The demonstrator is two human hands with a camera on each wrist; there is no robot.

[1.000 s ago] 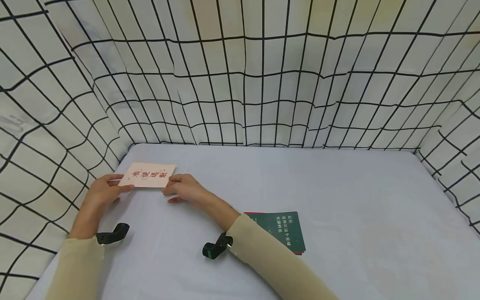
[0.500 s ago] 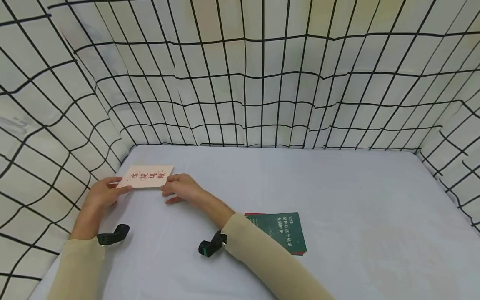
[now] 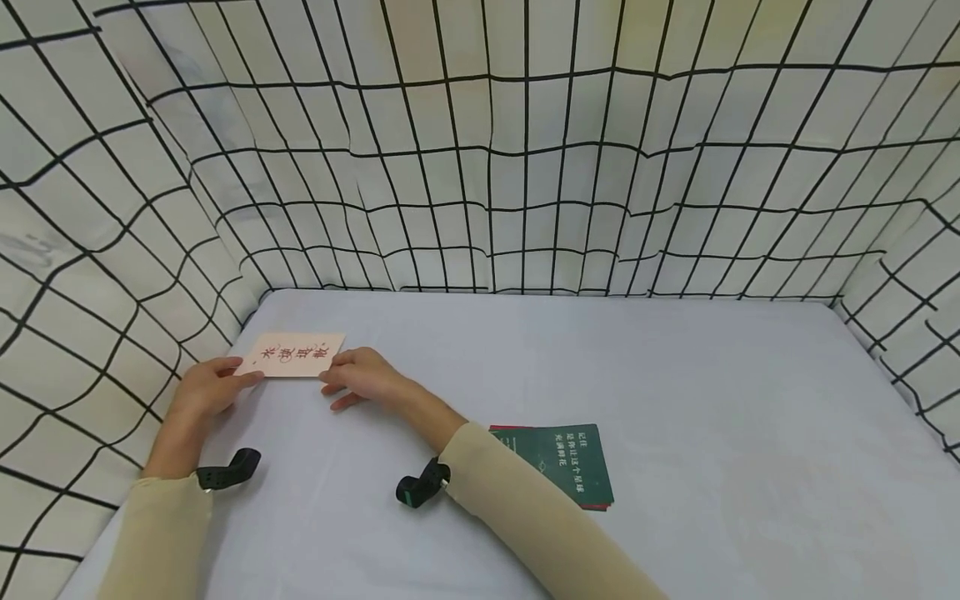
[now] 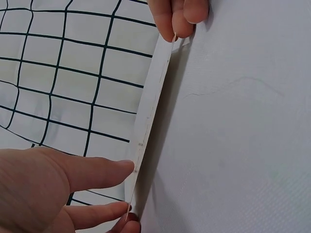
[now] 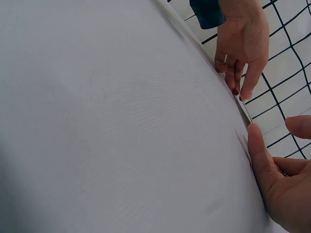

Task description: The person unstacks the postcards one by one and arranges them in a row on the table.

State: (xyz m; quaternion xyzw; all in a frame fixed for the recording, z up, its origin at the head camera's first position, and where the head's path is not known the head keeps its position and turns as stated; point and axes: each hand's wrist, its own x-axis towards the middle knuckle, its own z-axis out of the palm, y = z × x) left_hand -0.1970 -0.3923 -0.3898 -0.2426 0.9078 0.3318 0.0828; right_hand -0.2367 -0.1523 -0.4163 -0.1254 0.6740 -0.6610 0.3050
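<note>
A pale pink card [image 3: 294, 356] with red characters lies at the far left of the white table, printed face up. My left hand [image 3: 206, 386] pinches its left end, thumb above and fingers below. At the opposite end, my right hand [image 3: 367, 377] pinches the near right corner. The left wrist view shows the card [image 4: 151, 114] nearly edge-on, close over the cloth with a shadow along it, held between my left hand [image 4: 43, 189] and right fingertips [image 4: 182, 24]. In the right wrist view, only a thin sliver of card shows between the hands.
A green card [image 3: 588, 458] with white characters lies on a red one [image 3: 597, 507], partly covered by my right sleeve [image 3: 540, 517]. Black-grid fabric walls [image 3: 510, 175] enclose the table's back and sides. Black wrist cameras [image 3: 228, 469] stick out from both forearms.
The pink card has shifted slightly left and toward me, its far edge lowering a little. Both hands keep hold of it, and the right forearm has drifted slightly left.
</note>
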